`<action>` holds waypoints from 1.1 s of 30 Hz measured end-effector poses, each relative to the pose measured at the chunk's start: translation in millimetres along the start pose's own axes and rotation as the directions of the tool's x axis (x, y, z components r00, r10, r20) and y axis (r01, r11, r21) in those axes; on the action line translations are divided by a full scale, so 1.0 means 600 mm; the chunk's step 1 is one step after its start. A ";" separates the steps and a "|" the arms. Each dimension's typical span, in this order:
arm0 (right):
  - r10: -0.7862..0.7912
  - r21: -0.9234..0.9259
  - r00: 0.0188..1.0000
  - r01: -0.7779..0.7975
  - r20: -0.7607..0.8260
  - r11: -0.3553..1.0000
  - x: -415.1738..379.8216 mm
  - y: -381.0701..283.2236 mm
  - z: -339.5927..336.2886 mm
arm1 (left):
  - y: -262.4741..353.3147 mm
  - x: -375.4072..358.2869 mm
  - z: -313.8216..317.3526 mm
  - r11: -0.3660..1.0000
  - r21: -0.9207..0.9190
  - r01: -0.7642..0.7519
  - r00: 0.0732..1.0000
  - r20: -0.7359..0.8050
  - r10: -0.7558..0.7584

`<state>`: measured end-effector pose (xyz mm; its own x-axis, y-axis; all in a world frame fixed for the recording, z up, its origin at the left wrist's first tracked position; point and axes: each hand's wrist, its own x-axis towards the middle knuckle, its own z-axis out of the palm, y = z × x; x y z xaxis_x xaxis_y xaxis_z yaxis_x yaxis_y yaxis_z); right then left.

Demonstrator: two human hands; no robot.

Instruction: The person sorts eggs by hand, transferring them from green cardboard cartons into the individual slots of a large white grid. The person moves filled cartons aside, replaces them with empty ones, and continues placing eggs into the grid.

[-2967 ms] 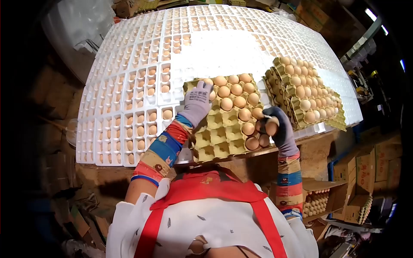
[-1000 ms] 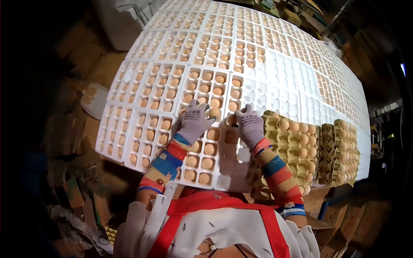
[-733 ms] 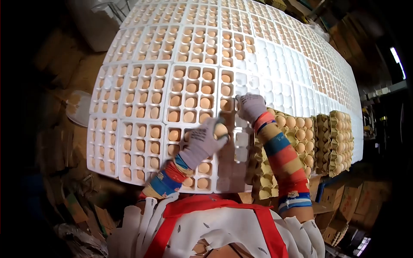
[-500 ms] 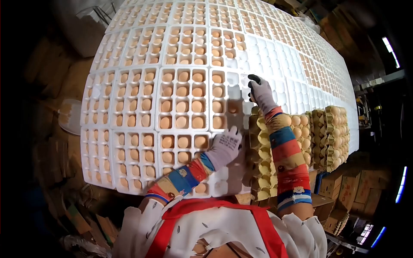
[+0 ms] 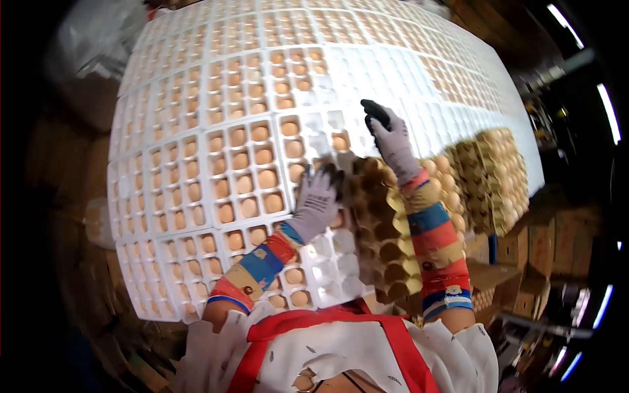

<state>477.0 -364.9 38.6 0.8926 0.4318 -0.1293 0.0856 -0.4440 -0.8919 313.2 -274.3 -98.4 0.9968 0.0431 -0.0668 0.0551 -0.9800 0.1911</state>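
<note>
My left hand (image 5: 317, 196), in a pale glove with dark fingertips, reaches over a partly filled white foam tray (image 5: 285, 190). Its fingers look spread and slightly blurred, and cover some of the pockets. My right hand (image 5: 390, 134), gloved the same way, hovers over white trays further right. Its dark fingers and thumb stand apart, and no egg shows between them. A brown egg (image 5: 340, 141) sits in a pocket between the two hands. Under my right forearm stands a stack of yellowish egg cartons (image 5: 400, 262), with eggs (image 5: 445, 180) along its right part.
A second stack of egg cartons (image 5: 501, 183) stands at the right table edge. White trays full of eggs (image 5: 242, 167) cover the left and far areas. Unfilled trays (image 5: 373, 69) lie beyond my right hand. Cardboard boxes (image 5: 567, 242) stand at the right.
The view has shifted, so the trays appear further left. My left hand has moved forward over the tray with fingers spread. An egg now shows in a pocket beside my right hand.
</note>
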 end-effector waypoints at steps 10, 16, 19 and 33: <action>0.158 -0.163 0.884 -0.251 -0.439 0.954 -0.378 0.114 -0.301 | 0.104 0.054 -0.154 0.856 -0.389 -0.340 0.860 -0.496 0.116; -0.271 -0.763 0.876 -0.153 -0.399 0.628 -0.341 0.131 -0.224 | 0.136 0.099 -0.144 0.866 -0.431 -0.253 0.925 -0.371 0.086; -0.228 -0.864 0.940 -0.113 -0.253 0.491 -0.273 0.149 -0.174 | 0.127 0.102 -0.125 0.059 -0.962 -0.267 0.889 -0.269 -0.371; -0.045 -0.843 0.990 -0.090 -0.134 0.530 -0.201 0.171 -0.324 | 0.191 0.137 -0.139 -0.216 -0.974 -0.073 0.945 0.001 -0.326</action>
<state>464.2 -615.4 46.9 0.9392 0.3422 -0.0293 0.3382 -0.9362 -0.0953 406.1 -366.6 -0.3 0.9245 0.3596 -0.1266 -0.0291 0.3978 0.9170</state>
